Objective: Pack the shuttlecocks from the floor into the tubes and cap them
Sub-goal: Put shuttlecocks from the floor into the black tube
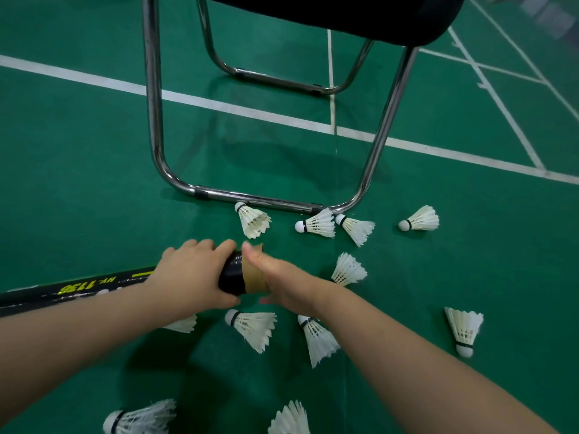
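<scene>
A long black shuttlecock tube [232, 274] with yellow lettering lies across the lower left, just above the green floor. Its right end shows a bare brown cardboard band [252, 277]. My left hand [188, 274] is wrapped around the tube just behind that band. My right hand [282, 283] clasps the brown end, thumb on top, and hides the mouth. Several white feather shuttlecocks lie around it: one [253, 219] just beyond the tube, one [349, 270] right of my right hand, one [253, 328] below the tube. No cap is in view.
A chrome chair frame [260, 200] rests on the floor just past the shuttlecocks, its black seat [344, 14] overhead. More shuttlecocks lie at the right [463, 328] and at the bottom edge [141, 418]. White court lines [250, 111] cross the floor.
</scene>
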Demonstrator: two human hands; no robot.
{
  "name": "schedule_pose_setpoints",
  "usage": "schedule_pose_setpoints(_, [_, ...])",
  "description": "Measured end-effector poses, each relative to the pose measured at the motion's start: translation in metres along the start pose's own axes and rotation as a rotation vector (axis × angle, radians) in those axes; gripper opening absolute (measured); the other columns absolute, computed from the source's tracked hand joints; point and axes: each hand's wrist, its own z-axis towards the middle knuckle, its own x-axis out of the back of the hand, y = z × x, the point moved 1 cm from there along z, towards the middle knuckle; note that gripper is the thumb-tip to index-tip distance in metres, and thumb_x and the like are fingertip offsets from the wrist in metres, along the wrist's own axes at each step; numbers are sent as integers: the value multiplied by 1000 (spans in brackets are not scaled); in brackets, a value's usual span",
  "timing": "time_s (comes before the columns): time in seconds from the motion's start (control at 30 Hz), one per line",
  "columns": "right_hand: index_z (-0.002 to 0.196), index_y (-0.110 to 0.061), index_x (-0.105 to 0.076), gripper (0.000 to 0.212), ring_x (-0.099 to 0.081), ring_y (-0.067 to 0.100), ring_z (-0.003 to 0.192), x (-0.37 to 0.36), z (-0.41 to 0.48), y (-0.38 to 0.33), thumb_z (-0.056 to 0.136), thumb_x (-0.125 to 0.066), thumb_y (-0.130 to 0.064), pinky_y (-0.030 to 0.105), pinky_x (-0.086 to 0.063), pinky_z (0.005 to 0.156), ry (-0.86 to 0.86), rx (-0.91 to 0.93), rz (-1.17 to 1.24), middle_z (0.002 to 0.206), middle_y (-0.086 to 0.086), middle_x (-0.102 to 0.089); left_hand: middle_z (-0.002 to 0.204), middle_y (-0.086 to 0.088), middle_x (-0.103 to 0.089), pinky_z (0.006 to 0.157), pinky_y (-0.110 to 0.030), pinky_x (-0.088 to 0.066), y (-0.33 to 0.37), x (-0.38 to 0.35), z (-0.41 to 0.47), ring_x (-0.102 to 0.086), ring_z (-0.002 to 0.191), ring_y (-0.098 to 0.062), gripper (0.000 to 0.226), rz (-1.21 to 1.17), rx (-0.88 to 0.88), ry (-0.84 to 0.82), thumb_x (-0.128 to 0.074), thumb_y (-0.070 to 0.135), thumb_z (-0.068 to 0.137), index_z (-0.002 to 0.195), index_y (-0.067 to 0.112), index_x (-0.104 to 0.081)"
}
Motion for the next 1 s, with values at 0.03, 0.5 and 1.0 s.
schedule_pose_setpoints(0.03, [135, -23, -41, 102, -44, 24, 127, -2, -1, 3, 55, -42, -87, 40, -36, 99, -37, -23, -16, 137, 9, -48, 92, 7, -43, 78, -33, -41, 1, -3, -3, -48, 97, -17, 68, 21, -20, -13, -58, 66, 67, 122, 33, -35])
schedule_pose_setpoints(0.5, [97, -15, -66, 22, -52, 12, 65, 102, -31, -6, 93, -47, -26, 25, -41, 59, 769, 88, -452, 87, 1, -66, 102, 6, -49, 82, -35, -41, -2, -7, 12, -48, 100, -18, 69, -26, 53, 39, -57, 69, 65, 118, 32, -34])
schedule_pose_setpoints(1.0, [120, -5, -55, 35, -55, 27, 93, 134, 45, 7, 94, -50, -28, 26, -36, 73, 1015, -117, -215, 109, 13, -62, 100, 1, -52, 81, -37, -41, -11, -6, 39, -49, 97, -23, 67, -91, 120, 64, -62, 64, 63, 115, 29, -39])
